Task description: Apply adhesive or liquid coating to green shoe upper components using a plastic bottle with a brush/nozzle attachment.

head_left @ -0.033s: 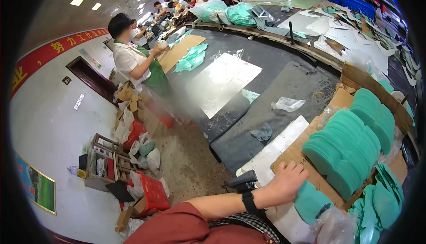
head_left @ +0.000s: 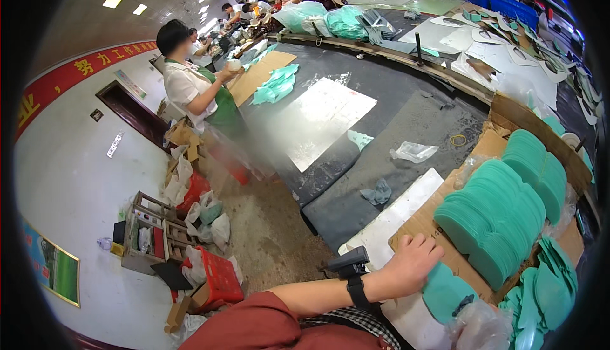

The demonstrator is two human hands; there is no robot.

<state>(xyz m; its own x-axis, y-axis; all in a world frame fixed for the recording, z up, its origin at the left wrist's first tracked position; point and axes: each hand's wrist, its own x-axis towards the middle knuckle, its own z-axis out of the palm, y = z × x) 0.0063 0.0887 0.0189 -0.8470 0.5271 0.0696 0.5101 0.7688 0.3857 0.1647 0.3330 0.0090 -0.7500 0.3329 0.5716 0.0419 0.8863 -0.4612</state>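
Observation:
My left hand comes in from the lower edge, with a black strap and device on its wrist. Its fingers are bent and together at the edge of a flat cardboard sheet; whatever lies under them is hidden. Right beside the hand is a loose teal sole-shaped piece. Long stacks of similar teal pieces stand on edge on the cardboard, with a shorter stack behind them. More teal pieces lie in a loose heap at the right. My right hand is out of view.
Crumpled clear plastic sits near the front. A dark table bears a white sheet, a plastic bag and a grey rag. A co-worker in a green apron stands at its left side. A red crate is on the floor.
The view has shifted very slightly. My left hand stays in the same place by the cardboard, and the stacks have not moved.

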